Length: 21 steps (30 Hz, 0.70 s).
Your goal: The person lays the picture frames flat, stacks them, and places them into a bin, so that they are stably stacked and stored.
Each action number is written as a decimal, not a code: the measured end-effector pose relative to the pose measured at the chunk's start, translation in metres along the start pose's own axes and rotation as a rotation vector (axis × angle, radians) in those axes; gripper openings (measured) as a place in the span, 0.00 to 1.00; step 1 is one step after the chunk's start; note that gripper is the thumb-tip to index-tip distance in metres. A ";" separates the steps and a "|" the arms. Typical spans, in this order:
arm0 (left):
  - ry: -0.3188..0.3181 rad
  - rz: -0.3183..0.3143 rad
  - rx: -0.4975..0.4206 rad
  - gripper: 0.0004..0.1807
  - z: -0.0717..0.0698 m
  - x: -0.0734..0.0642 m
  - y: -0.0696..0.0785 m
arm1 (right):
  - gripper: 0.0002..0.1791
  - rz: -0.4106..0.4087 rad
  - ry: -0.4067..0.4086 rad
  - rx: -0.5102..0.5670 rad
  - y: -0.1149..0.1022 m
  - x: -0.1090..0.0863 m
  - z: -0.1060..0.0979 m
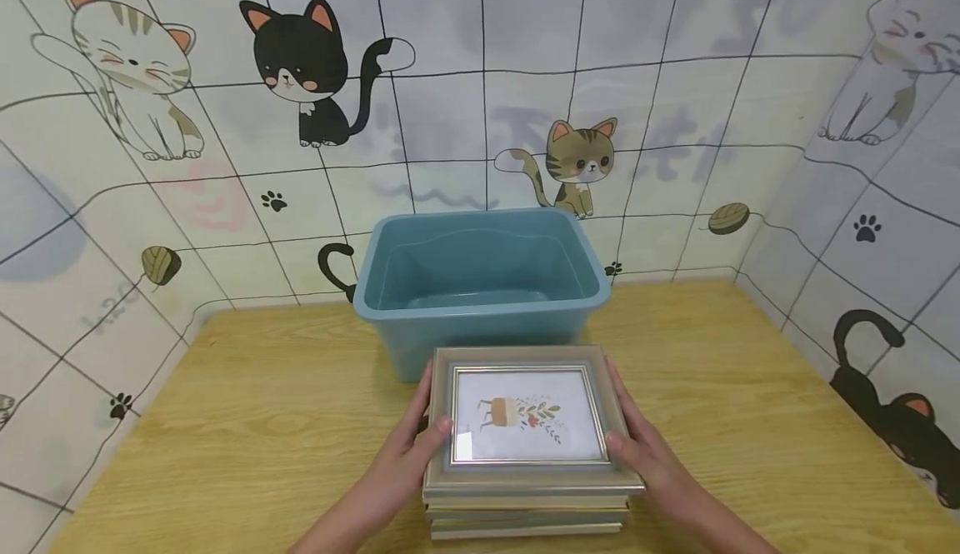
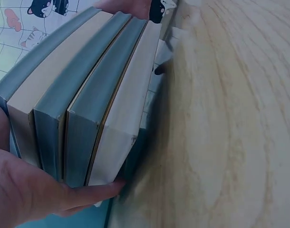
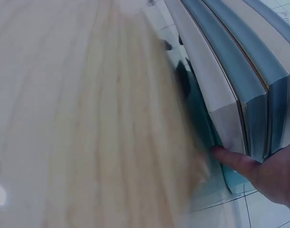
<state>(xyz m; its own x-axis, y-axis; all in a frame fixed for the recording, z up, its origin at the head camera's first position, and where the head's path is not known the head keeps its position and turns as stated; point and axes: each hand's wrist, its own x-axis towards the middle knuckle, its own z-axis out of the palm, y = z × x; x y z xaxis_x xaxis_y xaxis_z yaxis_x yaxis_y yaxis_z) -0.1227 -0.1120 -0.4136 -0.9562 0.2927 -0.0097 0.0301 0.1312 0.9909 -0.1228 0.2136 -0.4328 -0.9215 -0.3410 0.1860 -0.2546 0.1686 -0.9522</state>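
Observation:
Both hands grip a stack of picture frames (image 1: 528, 479) from its two sides, in front of a blue plastic bin (image 1: 480, 314). The top frame has a silvery-beige border and a picture of a plant in a brown pot. My left hand (image 1: 408, 450) holds the left side, thumb on the top frame's edge. On the right side, my right hand (image 1: 648, 458) has its thumb at the border. In the left wrist view, several frames (image 2: 83, 90) lie flat against each other, a finger reaching under the lowest. A gap shows between the lowest frame (image 3: 207, 71) and the table in the right wrist view.
The blue bin stands on the wood-grain table (image 1: 262, 421), near the back wall (image 1: 450, 121). Nothing shows inside it. Cat-patterned, grid-lined covering lines the walls at the back, left and right.

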 end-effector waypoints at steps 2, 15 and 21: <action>-0.006 -0.002 -0.005 0.40 0.000 0.000 0.003 | 0.42 0.016 -0.003 0.003 -0.003 -0.001 -0.002; -0.009 0.028 -0.079 0.40 -0.003 -0.012 0.039 | 0.42 0.103 0.023 0.064 -0.032 -0.002 -0.006; -0.043 -0.025 -0.062 0.40 -0.009 -0.018 0.062 | 0.43 0.168 0.018 0.103 -0.049 -0.002 -0.012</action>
<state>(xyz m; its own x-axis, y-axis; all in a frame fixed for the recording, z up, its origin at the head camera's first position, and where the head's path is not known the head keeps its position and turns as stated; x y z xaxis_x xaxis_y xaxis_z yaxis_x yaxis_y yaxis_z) -0.1067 -0.1178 -0.3512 -0.9430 0.3306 -0.0390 -0.0130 0.0806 0.9967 -0.1124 0.2168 -0.3841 -0.9538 -0.2995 0.0256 -0.0662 0.1261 -0.9898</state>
